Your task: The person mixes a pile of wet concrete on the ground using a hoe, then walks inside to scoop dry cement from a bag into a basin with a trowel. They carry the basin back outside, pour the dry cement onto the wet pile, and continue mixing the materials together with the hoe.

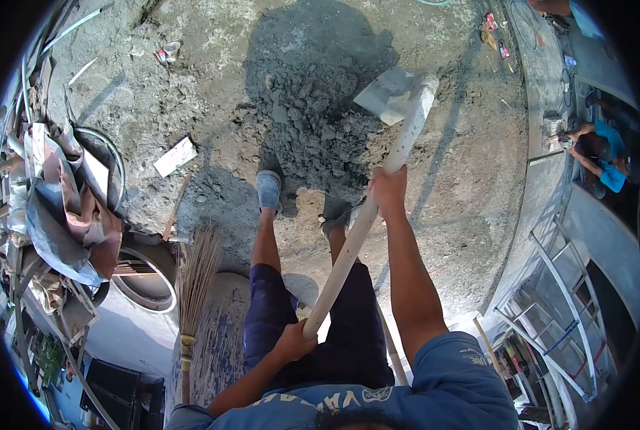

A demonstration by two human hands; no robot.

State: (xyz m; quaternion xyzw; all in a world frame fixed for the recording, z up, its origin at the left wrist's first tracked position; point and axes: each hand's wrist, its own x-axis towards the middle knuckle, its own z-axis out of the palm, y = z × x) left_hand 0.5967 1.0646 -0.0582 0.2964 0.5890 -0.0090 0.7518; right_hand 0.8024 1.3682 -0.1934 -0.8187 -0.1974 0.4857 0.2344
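Note:
Both of my hands are wrapped round the long pale handle of a hoe (349,251). My left hand (291,342) grips the handle's near end, close to my waist. Farther up the shaft, my right hand (389,190) holds it about midway. At the far end the broad flat blade (388,95) overlaps the right edge of a heap of dark grey, lumpy wet mix (316,122). My shoes (268,190) stand at the near side of this heap, and my shadow falls across it.
At left lie a crumpled sheet (69,229), a coiled hose (116,161) and a round concrete ring (169,290). A stick broom (194,279) stands beside a worn board. On the right are a metal ladder frame (564,287) and another person (607,154) in blue. A white piece (175,157) lies on the ground.

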